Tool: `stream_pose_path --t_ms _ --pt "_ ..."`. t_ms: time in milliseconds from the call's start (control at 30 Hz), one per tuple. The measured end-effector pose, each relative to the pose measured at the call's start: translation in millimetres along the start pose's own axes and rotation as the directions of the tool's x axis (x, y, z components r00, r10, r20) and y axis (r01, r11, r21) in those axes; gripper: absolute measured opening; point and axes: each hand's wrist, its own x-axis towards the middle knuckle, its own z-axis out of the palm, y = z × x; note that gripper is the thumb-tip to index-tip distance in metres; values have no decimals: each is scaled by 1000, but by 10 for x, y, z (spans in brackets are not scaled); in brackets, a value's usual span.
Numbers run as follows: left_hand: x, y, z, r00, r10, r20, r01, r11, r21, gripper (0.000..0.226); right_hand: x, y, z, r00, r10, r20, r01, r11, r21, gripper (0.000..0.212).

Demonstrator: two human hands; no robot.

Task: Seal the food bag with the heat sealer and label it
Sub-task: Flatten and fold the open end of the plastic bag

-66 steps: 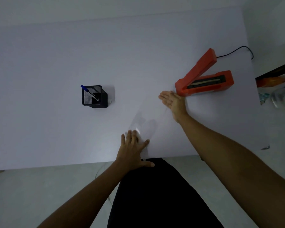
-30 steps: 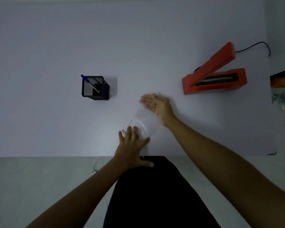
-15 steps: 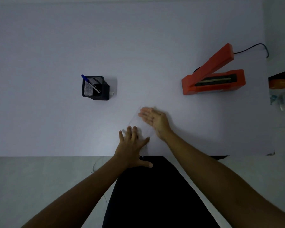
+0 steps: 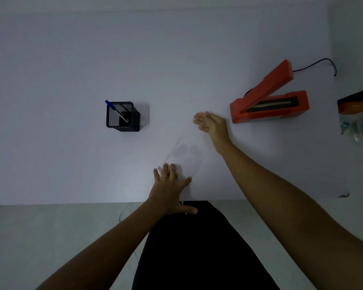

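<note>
— What's around you, from the left?
— A black mesh pen holder (image 4: 123, 116) with a blue pen (image 4: 116, 110). My left hand (image 4: 170, 190), spread flat, pins the clear plastic food bag (image 4: 187, 152) near the white table (image 4: 71, 59) edge.
— And rightward?
— My right hand (image 4: 212, 125), open, touches the bag's far end, just beside the open orange heat sealer (image 4: 268, 97).

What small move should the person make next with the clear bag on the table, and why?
Probably slide the bag's far end to the right, into the heat sealer. The clear bag lies flat and unsealed, the left hand pinning its near end and the right hand open at its far end, just beside the sealer, whose arm stands raised.
</note>
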Motion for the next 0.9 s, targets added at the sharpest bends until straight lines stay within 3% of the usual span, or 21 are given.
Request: stream_pose_path --t_ms 67,133,233,333,533,633,800,900 --pt "-12 -3 -16 1000 3 24 -3 1000 -4 117 -91 78 -46 982 -159 -102 132 965 -228 28" --pt "-13 8 -33 999 5 49 -4 1000 -8 117 -201 179 -135 947 -295 -131 200 854 -480 30" --pt "-2 24 -89 998 2 64 -1 1000 -18 118 -361 252 -196 966 -246 -76 118 688 -716 57" --pt "18 17 -152 995 -5 95 9 999 -36 115 -443 209 -105 984 -176 -12 96 591 -801 75" --pt "82 31 -231 991 -29 134 35 999 -41 111 -355 47 17 996 -80 -44 13 598 -801 84" --pt "75 36 -328 985 -15 171 20 999 -26 112 -302 36 59 995 13 -98 -81 682 -727 78" --pt "98 12 -463 972 10 234 -6 1000 -18 112 -441 70 53 977 78 -200 -168 859 -484 26" --pt "117 -48 -551 962 30 271 -1 994 -107 109 -614 104 -8 961 32 -276 -133 925 -355 13"
